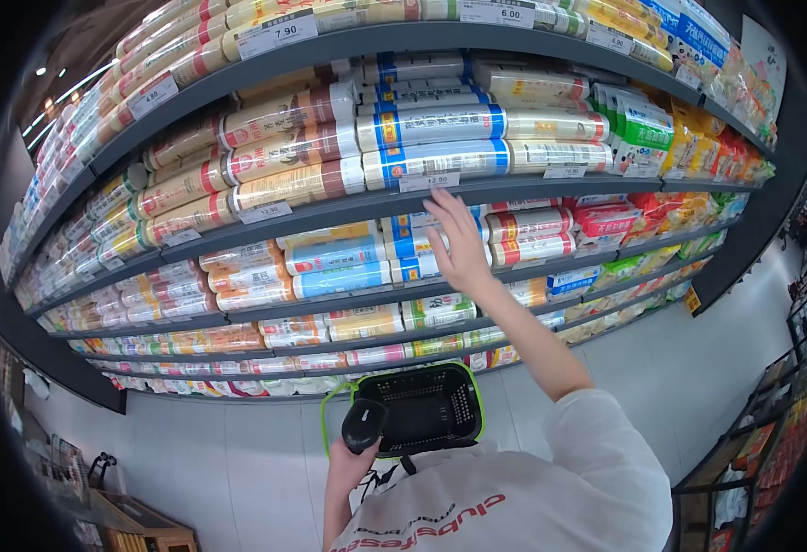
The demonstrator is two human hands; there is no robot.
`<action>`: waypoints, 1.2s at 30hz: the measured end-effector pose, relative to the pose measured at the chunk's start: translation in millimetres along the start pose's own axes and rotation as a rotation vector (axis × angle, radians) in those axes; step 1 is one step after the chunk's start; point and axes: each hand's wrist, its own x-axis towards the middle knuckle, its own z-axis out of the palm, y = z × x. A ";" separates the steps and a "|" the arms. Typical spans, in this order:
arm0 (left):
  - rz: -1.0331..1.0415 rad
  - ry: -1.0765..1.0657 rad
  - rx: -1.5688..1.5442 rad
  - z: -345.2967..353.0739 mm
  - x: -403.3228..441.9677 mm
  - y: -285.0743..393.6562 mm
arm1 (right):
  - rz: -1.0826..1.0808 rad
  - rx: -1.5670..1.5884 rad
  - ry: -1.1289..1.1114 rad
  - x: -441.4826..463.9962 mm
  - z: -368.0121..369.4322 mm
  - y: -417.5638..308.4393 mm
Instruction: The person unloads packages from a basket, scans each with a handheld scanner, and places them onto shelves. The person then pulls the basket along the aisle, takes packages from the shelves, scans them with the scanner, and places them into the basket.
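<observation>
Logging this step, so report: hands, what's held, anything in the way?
Left hand gripping black handheld device. Right hand open at price tag, contact unclear. Black basket below, before the shelves; nothing visibly blocking right hand.

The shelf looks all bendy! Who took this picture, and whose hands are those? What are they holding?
No robot here: these are a person's own two bare hands. There is just one picture, from a camera worn on that person's head, looking forward and down. The shelf looks curved because the camera sees very wide.

The left hand grips a black gadget that looks like a scanner. The right hand holds nothing; its fingers point up at a price tag. I can't tell if they touch it.

Rows of wrapped packs lie on the shelf. Below is a black basket with a green rim, and around it you can see the pale floor.
</observation>
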 end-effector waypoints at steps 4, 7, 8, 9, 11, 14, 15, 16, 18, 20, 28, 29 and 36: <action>0.090 0.132 0.070 14.0 18.0 -75.9 | 0.301 0.147 -0.123 -155.7 12.6 -3.2; -0.012 0.220 0.192 14.7 7.9 -197.6 | 0.981 0.095 -0.604 -413.0 31.8 43.2; -0.104 0.211 0.185 14.4 -2.4 -255.9 | 1.177 0.080 -0.880 -486.8 19.9 52.2; -0.247 0.125 0.152 10.1 -13.6 -336.0 | 1.338 0.063 -1.125 -540.2 -5.4 51.7; -0.305 0.200 0.212 10.8 -66.8 -347.9 | 1.581 0.071 -1.434 -603.3 -59.8 46.6; -0.520 0.239 0.191 16.2 -92.2 -325.3 | 1.782 0.116 -1.531 -626.5 -104.5 38.6; -0.551 0.245 0.181 18.5 -94.2 -314.9 | 1.818 0.137 -1.528 -629.7 -112.5 35.6; -0.569 0.250 0.175 21.1 -93.1 -307.0 | 1.844 0.160 -1.525 -634.3 -118.9 32.7; -0.571 0.247 0.171 24.8 -82.3 -292.7 | 1.889 0.209 -1.494 -642.1 -128.4 24.6; -0.546 0.230 0.172 29.1 -65.1 -280.6 | 1.940 0.260 -1.443 -649.2 -139.0 13.6; -0.331 0.099 0.170 49.3 4.6 -243.9 | 2.089 0.347 -1.253 -685.7 -183.2 -50.2; -0.303 0.084 0.164 51.6 10.3 -243.7 | 2.108 0.343 -1.213 -683.8 -193.7 -55.2; -0.218 0.012 0.094 62.4 8.3 -276.6 | 2.238 0.290 -0.938 -723.1 -272.5 -124.2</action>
